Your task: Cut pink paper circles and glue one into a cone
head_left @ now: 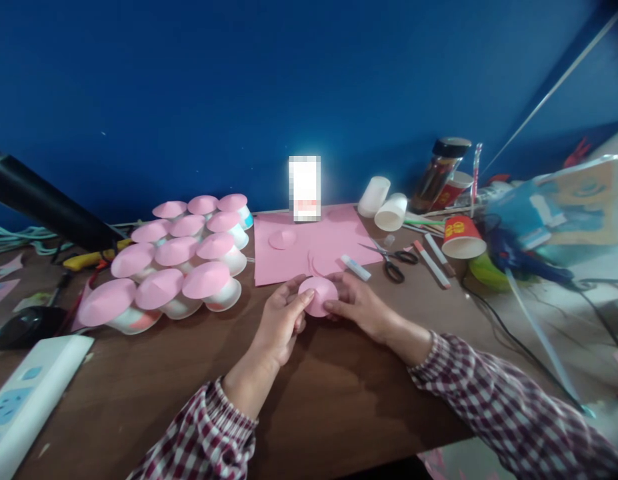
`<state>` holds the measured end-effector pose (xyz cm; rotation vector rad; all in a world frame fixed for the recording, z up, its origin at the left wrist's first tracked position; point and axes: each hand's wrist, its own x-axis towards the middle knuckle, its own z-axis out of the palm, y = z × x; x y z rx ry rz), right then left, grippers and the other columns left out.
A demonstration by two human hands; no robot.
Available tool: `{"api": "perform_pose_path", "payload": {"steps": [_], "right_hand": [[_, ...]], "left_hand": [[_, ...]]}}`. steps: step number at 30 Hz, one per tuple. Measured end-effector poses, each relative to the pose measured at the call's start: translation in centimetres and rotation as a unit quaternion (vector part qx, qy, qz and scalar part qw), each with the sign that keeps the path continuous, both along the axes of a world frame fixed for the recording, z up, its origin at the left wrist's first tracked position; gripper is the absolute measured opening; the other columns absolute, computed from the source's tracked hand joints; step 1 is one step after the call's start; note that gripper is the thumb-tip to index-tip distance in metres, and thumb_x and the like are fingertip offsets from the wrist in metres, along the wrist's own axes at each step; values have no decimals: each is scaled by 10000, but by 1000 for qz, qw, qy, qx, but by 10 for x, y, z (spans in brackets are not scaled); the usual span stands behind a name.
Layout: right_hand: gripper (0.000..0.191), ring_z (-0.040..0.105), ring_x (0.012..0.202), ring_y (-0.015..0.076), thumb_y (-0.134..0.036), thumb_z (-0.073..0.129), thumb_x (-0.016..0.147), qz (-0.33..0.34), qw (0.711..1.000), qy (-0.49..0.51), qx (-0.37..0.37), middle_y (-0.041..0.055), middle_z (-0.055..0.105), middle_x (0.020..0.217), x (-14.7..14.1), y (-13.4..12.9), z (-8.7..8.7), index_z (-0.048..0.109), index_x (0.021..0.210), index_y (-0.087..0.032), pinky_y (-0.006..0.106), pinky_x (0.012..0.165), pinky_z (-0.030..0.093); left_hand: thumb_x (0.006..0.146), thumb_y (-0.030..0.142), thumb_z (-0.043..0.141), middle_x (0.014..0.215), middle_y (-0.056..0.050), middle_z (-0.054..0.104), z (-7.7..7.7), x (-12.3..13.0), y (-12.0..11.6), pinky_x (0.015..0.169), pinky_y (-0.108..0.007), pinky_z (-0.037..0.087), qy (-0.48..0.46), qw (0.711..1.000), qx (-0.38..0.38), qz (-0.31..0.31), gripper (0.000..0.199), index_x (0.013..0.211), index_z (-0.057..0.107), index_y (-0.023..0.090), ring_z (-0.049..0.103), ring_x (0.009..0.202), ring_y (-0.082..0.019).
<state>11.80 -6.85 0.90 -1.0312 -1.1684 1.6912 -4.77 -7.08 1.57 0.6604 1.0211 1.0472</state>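
Note:
Between my two hands, just above the near side of the table, is a small round pink paper disc (321, 301). My left hand (283, 319) pinches its left edge, thumb on top and fingers underneath. From the other side my right hand (361, 308) grips the right edge in the same way. Behind it lie pink paper sheets (271, 268) with another pink paper cone (282, 239) on them. A white and blue glue stick or eraser-like block (355, 267) is near my right fingers. Black-handled scissors (393, 261) rest open further right.
On the left stand several upturned paper cups (223, 295) topped with pink cones (161, 287). A power strip (36, 393) is at the front left. White cups (391, 212), markers (431, 264), a red cup (463, 237), a lidded bottle (441, 175) and a blue glue gun (526, 257) fill the right.

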Motion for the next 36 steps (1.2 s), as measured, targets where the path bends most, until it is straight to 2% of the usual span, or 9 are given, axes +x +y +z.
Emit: {"api": "perform_pose_path", "payload": {"steps": [3,7,12,18,23,26,30,33,36], "right_hand": [[540,612,609,121,-309,775,706,4,1000,-9,-3,5,665,730,1,0,0,487,1139,-164,228,559,500],[447,628,676,122,-353,697,783,-5,1000,-3,-8,20,660,815,3,0,0,509,1147,-173,229,584,520],[474,607,597,112,-308,743,742,-36,998,-47,12,-38,615,635,4,0,2,517,1133,-165,222,564,511],[420,625,683,121,-352,717,763,-18,1000,-2,-16,27,662,870,0,-3,4,543,1108,-187,234,587,522],[465,618,688,125,-256,756,712,-38,998,-37,26,8,666,805,1,4,10,528,1109,-173,232,597,506],[440,631,709,138,-225,722,733,-68,992,-93,60,27,678,845,6,24,25,516,1119,-170,253,611,518],[308,614,672,140,-174,690,749,-43,978,-163,123,29,656,777,-3,71,43,553,1024,-148,267,591,524],[287,624,703,153,-171,696,752,-24,962,-227,152,66,650,836,-25,111,43,566,1007,-144,269,588,540],[307,633,734,164,-195,683,772,-5,944,-284,170,108,656,920,-49,145,32,565,1046,-124,280,612,549]], "left_hand": [[689,294,746,521,106,413,0,0,0,357,-140,181,2,1000,-4,5,535,1146,522,129,250,371,-2],[674,291,753,559,97,455,0,-1,0,356,-139,177,-6,1000,-8,21,570,1163,507,132,259,368,5],[679,309,750,492,119,392,0,-1,0,354,-142,179,-11,1000,3,16,558,1152,515,131,250,362,-7],[670,330,759,553,102,435,-2,-1,0,357,-139,186,-10,1000,6,24,554,1137,527,141,270,370,2],[699,360,736,625,74,493,-5,1,-1,364,-141,201,-26,999,20,37,539,1143,522,143,281,385,7],[754,404,671,760,19,591,-8,3,-2,377,-141,246,-5,997,42,61,455,1104,510,163,346,414,-1],[778,405,630,761,-13,631,-14,6,-4,406,-164,341,70,995,72,28,380,1036,520,148,439,441,-38],[784,393,615,735,-8,632,-16,6,-4,420,-181,379,98,990,96,1,373,1052,515,152,478,446,-61],[778,365,613,711,3,616,-15,7,-5,414,-182,381,103,990,100,-10,356,1045,512,152,483,437,-65]]}}
